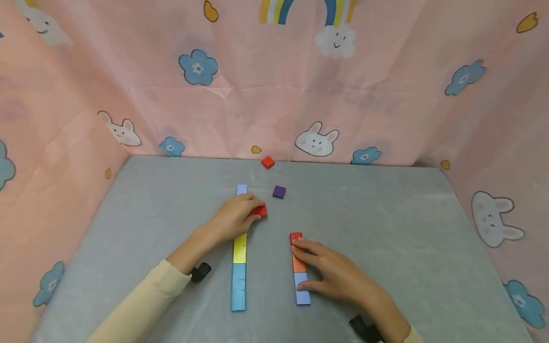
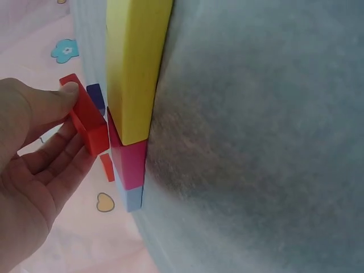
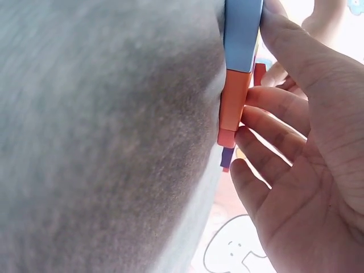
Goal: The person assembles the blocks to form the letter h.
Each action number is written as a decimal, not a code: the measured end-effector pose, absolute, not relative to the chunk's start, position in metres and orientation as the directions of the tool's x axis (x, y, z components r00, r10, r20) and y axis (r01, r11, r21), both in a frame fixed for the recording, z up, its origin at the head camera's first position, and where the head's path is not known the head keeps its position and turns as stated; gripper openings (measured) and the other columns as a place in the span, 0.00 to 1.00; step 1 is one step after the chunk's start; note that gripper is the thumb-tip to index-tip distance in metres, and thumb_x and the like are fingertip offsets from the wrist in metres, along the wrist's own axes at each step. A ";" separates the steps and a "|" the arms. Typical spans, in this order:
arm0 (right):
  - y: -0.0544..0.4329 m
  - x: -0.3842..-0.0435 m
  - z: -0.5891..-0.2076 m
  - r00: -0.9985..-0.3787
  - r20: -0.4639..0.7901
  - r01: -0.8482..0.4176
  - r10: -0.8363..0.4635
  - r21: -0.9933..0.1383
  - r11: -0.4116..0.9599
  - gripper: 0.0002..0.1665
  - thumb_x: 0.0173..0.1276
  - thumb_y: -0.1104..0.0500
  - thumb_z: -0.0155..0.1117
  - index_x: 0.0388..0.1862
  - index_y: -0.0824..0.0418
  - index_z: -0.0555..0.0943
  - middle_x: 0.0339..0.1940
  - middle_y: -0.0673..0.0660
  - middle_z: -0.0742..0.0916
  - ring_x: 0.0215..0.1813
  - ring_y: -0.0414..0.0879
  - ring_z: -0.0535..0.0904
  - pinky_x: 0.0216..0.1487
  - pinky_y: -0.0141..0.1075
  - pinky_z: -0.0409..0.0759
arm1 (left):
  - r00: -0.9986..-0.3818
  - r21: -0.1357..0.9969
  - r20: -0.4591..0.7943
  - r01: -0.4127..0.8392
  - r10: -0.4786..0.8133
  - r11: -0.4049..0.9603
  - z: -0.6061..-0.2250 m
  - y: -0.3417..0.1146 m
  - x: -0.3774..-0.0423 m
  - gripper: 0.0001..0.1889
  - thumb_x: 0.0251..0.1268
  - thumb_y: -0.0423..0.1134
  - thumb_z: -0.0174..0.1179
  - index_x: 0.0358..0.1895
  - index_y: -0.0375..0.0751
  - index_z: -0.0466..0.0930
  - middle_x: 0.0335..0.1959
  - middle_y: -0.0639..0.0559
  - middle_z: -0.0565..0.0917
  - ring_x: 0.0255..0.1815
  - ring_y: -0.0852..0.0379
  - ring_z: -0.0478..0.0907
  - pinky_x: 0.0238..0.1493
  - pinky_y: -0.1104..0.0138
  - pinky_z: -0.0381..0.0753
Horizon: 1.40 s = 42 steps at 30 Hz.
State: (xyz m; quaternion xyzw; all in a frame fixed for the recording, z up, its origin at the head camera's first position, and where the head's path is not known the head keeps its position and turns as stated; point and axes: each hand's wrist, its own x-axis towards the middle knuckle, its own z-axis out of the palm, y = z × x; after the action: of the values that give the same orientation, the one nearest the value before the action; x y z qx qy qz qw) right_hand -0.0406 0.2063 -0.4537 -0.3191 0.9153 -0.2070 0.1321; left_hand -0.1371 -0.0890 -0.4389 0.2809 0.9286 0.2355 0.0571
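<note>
My left hand (image 1: pixel 229 219) pinches a red block (image 2: pixel 91 119) between thumb and fingers, just right of a straight row of blocks. That row runs from a blue block (image 1: pixel 238 287) nearest me through a yellow block (image 1: pixel 239 248) and a pink block (image 2: pixel 131 165) to a lavender block (image 1: pixel 242 189); the hand hides its middle in the head view. My right hand (image 1: pixel 339 271) rests with loosely extended fingers on a shorter row. This one has a red block (image 1: pixel 295 235) at the far end, an orange block (image 1: pixel 299 265) and a lavender block (image 1: pixel 302 296) under the thumb.
A purple block (image 1: pixel 279 192) lies beyond the hands, and another red block (image 1: pixel 268 162) sits at the back edge of the grey table (image 1: pixel 386 214). A pink patterned cloth (image 1: pixel 257 105) hangs behind and along both sides.
</note>
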 end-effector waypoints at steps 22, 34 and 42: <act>0.206 -0.040 -0.453 -0.758 -0.105 -0.533 -0.644 -0.470 0.703 0.49 0.65 0.32 0.73 0.80 0.53 0.73 0.81 0.52 0.75 0.79 0.54 0.75 0.74 0.55 0.81 | -0.807 0.467 -0.051 0.501 0.588 0.729 -0.445 -0.085 -0.124 0.19 0.72 0.37 0.69 0.63 0.38 0.85 0.55 0.46 0.88 0.53 0.52 0.84 0.59 0.59 0.90; 0.206 -0.040 -0.454 -0.758 -0.110 -0.530 -0.643 -0.471 0.706 0.49 0.66 0.32 0.72 0.80 0.53 0.73 0.81 0.52 0.75 0.78 0.54 0.75 0.74 0.55 0.81 | -0.799 0.446 -0.047 0.520 0.599 0.729 -0.447 -0.084 -0.121 0.20 0.72 0.38 0.69 0.64 0.38 0.85 0.54 0.47 0.88 0.52 0.52 0.84 0.57 0.60 0.91; 0.205 -0.040 -0.451 -0.764 -0.131 -0.510 -0.632 -0.477 0.716 0.50 0.64 0.35 0.76 0.80 0.53 0.72 0.81 0.52 0.75 0.79 0.54 0.74 0.76 0.54 0.79 | -0.800 0.415 -0.031 0.535 0.599 0.736 -0.448 -0.083 -0.119 0.20 0.72 0.37 0.70 0.64 0.39 0.85 0.54 0.47 0.88 0.52 0.52 0.85 0.57 0.61 0.91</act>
State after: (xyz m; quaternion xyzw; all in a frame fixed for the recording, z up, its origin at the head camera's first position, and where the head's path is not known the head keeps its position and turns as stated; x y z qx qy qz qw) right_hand -0.0399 0.2047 -0.4513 -0.3121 0.9150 -0.2115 0.1435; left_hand -0.1193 -0.0832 -0.4478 0.3052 0.9282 0.1966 0.0816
